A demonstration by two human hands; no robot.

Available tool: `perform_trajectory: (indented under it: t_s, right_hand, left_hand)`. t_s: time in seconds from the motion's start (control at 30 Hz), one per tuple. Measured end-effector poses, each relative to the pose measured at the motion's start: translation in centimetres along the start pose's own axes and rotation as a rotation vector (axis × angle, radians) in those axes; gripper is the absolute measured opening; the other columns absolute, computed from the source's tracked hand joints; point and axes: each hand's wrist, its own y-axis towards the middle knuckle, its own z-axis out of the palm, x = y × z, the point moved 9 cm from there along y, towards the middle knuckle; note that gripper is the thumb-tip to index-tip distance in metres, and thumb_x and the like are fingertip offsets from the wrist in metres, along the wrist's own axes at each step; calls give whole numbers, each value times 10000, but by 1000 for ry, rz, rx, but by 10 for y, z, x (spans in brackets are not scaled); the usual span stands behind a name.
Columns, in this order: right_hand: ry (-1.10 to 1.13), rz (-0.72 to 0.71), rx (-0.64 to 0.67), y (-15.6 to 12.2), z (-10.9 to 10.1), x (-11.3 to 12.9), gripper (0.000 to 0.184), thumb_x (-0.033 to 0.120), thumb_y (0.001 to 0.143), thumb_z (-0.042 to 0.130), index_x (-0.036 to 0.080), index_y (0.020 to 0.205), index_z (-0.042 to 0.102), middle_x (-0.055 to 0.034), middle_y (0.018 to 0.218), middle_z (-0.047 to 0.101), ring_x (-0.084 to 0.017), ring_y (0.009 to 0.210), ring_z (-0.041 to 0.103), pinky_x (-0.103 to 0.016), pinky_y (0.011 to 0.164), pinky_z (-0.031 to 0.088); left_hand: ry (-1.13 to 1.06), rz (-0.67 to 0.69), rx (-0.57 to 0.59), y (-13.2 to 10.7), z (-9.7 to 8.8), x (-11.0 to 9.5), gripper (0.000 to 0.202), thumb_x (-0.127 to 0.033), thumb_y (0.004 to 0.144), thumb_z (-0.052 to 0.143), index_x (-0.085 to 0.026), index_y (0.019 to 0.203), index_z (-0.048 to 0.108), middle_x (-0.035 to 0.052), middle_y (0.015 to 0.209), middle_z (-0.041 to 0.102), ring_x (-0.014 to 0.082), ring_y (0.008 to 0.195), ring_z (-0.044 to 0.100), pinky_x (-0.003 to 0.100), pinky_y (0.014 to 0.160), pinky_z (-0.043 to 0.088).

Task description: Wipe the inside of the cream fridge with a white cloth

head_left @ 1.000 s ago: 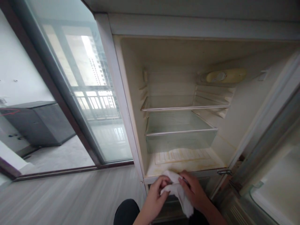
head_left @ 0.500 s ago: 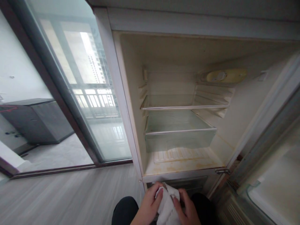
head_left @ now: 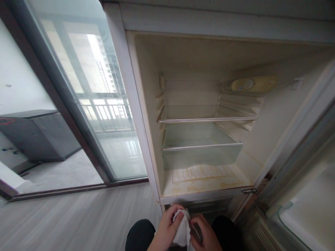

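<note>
At the bottom centre, my left hand (head_left: 169, 226) is closed round a bunched white cloth (head_left: 181, 234), with the thumb pressed on top. My right hand (head_left: 206, 234) is beside it, fingers curled and the thumb at the cloth's right edge. The exact grip of its fingertips is partly hidden. Both hands are between my knees, in front of an open fridge (head_left: 154, 150). Inside the fridge are an upper glass shelf (head_left: 206, 120), a lower glass shelf (head_left: 202, 146) and a floor (head_left: 209, 184) with yellowish stains.
On the right, the open fridge door (head_left: 309, 195) leans outward past a metal hinge (head_left: 249, 190). A yellowed lamp housing (head_left: 253, 83) is on the inner right wall. Below is another open compartment (head_left: 211, 205). A sliding glass door (head_left: 112, 150) and a grey cabinet (head_left: 47, 136) are left.
My right hand has shifted slightly left and turned, its fingers now curled at the cloth's edge. The cloth looks narrower and more folded. My left hand keeps its hold.
</note>
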Motion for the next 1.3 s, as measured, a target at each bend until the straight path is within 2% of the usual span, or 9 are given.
perform_trajectory:
  t_s: [0.13, 0.27, 0.37, 0.53, 0.7, 0.83, 0.93, 1.1, 1.3]
  right_hand:
    - [116, 135, 23, 5, 7, -6, 753, 206, 708, 618, 220, 1443, 454, -101, 1198, 651, -184, 841, 647, -321, 804, 524]
    - [4, 159, 135, 11, 13, 1, 329, 195, 713, 568, 193, 1032, 648, -49, 973, 635, -154, 743, 563, -273, 700, 418]
    - [-49, 185, 199, 13, 14, 2, 111, 168, 674, 559, 189, 781, 539, 5, 776, 541, -145, 730, 507, -260, 682, 339]
    - [163, 235, 178, 16, 4, 7, 172, 310, 753, 603, 202, 789, 475, 34, 729, 472, -122, 691, 443, -245, 662, 327]
    - [359, 240, 214, 20, -7, 17, 204, 370, 822, 613, 191, 810, 514, 36, 709, 460, -112, 671, 423, -234, 640, 319]
    - [324, 201, 86, 21, -27, 15, 278, 460, 919, 545, 196, 836, 519, 32, 712, 442, -120, 676, 428, -241, 645, 329]
    - [287, 147, 70, 16, -30, 23, 325, 503, 956, 505, 195, 872, 569, 3, 768, 505, -136, 728, 488, -254, 694, 384]
    - [314, -38, 267, 6, 8, 48, 342, 517, 931, 558, 216, 1047, 672, -68, 969, 638, -166, 831, 602, -277, 751, 454]
    - [534, 128, 302, 9, 56, 23, 567, 748, 913, 483, 232, 1124, 585, -59, 973, 645, -141, 704, 626, -255, 629, 474]
  left_hand:
    - [-94, -36, 56, 1, 5, 3, 351, -548, 923, 623, -200, 965, 628, 2, 806, 640, 166, 768, 582, 266, 722, 447]
    - [-60, -19, -10, 3, -3, 13, 370, -540, 900, 655, -194, 802, 565, -15, 743, 573, 148, 725, 530, 261, 711, 431]
    - [-3, 8, -50, 3, -11, 13, 363, -530, 891, 668, -191, 790, 584, 12, 784, 604, 172, 782, 564, 279, 756, 451]
    - [-14, 91, -134, -2, -27, -2, 326, -516, 914, 650, -193, 872, 636, 44, 878, 663, 204, 879, 620, 296, 813, 478]
    - [0, 86, -356, -2, -53, 3, 374, -563, 939, 594, -204, 836, 583, -15, 736, 554, 152, 695, 537, 256, 664, 442]
    - [19, 78, -483, 1, -72, 12, 357, -561, 961, 556, -217, 865, 544, -49, 687, 474, 135, 626, 478, 243, 607, 408]
    - [123, 95, -446, 4, -72, 5, 322, -527, 966, 558, -222, 867, 532, -48, 687, 489, 144, 637, 505, 251, 621, 415]
    - [272, 58, -292, 2, -50, -13, 265, -487, 980, 532, -230, 915, 541, -27, 744, 580, 156, 616, 547, 271, 618, 402]
    - [372, 61, -44, 6, -10, -27, 182, -396, 993, 511, -234, 951, 582, 12, 844, 664, 187, 777, 629, 278, 710, 410]
